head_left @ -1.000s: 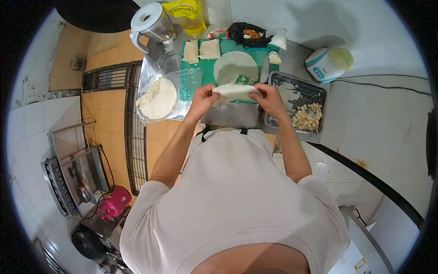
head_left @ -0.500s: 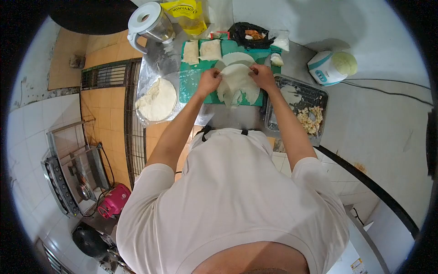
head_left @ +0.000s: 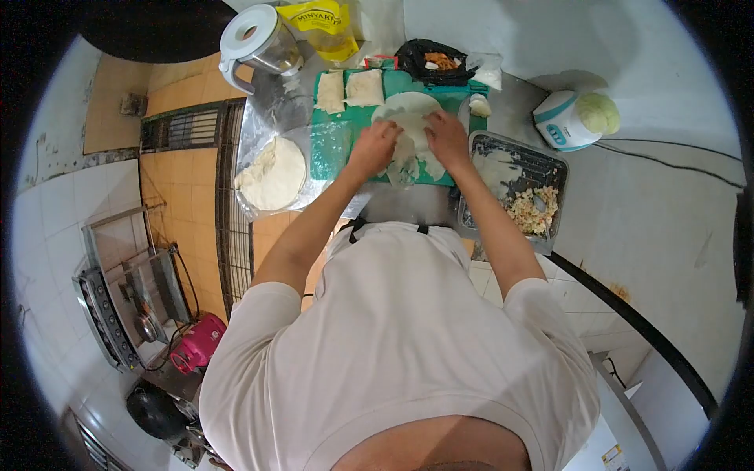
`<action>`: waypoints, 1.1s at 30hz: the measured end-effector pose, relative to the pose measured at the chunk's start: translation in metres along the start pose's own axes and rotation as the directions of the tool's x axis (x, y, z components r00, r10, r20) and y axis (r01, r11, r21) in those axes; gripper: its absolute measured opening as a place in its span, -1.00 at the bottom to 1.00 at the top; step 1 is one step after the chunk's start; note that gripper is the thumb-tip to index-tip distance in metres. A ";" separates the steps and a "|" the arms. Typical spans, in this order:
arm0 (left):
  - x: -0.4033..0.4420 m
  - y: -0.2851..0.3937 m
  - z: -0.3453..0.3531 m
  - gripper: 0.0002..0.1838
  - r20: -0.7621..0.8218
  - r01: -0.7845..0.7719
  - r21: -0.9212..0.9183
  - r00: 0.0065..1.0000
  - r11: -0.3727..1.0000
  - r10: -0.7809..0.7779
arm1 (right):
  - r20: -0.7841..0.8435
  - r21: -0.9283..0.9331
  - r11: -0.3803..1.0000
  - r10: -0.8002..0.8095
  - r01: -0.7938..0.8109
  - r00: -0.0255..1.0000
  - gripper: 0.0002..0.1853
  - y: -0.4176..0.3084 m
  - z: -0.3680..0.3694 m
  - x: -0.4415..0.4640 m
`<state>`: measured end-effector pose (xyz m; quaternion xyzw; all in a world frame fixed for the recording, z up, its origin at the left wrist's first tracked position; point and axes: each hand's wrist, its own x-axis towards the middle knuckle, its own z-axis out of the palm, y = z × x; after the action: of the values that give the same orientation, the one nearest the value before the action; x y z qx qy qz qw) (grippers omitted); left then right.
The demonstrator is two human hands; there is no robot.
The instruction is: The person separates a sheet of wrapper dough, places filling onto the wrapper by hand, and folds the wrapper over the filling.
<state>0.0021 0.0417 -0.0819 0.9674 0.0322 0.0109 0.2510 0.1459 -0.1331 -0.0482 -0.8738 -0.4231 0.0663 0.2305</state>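
Observation:
A thin, round dough sheet [head_left: 408,106] lies on the green cutting board [head_left: 330,149] in front of me, its near end ragged and creased. At the sheet's left side my left hand [head_left: 375,147] is closed, with its fingertips pinching the dough. On the other side my right hand [head_left: 445,140] is closed as well, its bent fingers gripping the dough. My fingers partly cover where the layers overlap. Two folded, filled dough parcels, a narrow one [head_left: 331,92] and a squarer one [head_left: 364,88], rest at the board's far left.
A stack of round dough sheets [head_left: 272,174] sits on plastic at the left. To the right is a dark tray [head_left: 559,177] with chopped filling [head_left: 534,210] and a spoon. A blender jug [head_left: 259,43], yellow pouch [head_left: 326,31] and black bag [head_left: 430,63] stand behind.
The dough sheet that was held up by its far edge is now lower and more bunched. Both hands have shifted slightly, the left one inward and nearer to me.

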 end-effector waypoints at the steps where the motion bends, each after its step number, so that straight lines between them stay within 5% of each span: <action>1: -0.005 0.002 0.007 -0.47 -0.016 -0.060 0.039 0.998 0.997 0.060 | 0.120 -0.016 0.999 -0.038 0.040 0.992 -0.64 -0.004 0.003 -0.006; 2: -0.011 0.004 0.014 -0.46 -0.029 -0.119 0.078 0.992 0.990 0.122 | 0.239 -0.028 0.996 -0.072 0.081 0.968 -0.60 -0.008 0.006 -0.014; 5: -0.023 0.010 0.023 -0.39 0.065 -0.129 0.200 0.991 0.971 0.119 | 0.175 -0.183 0.965 -0.156 0.188 0.972 -0.40 -0.009 0.032 -0.049; 11: -0.031 0.014 0.023 -0.30 0.080 -0.119 0.230 0.991 0.966 0.104 | 0.352 -0.300 0.944 -0.026 0.139 0.936 -0.20 -0.015 0.036 -0.061; 33: -0.041 0.027 0.020 -0.28 -0.004 -0.118 0.272 0.992 0.955 0.124 | 0.381 -0.272 0.950 -0.042 0.155 0.924 -0.19 -0.014 0.027 -0.059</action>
<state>-0.0365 0.0060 -0.0861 0.9926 -0.0233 0.0321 0.1150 0.0903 -0.1617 -0.0709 -0.8475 -0.5078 0.1537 0.0157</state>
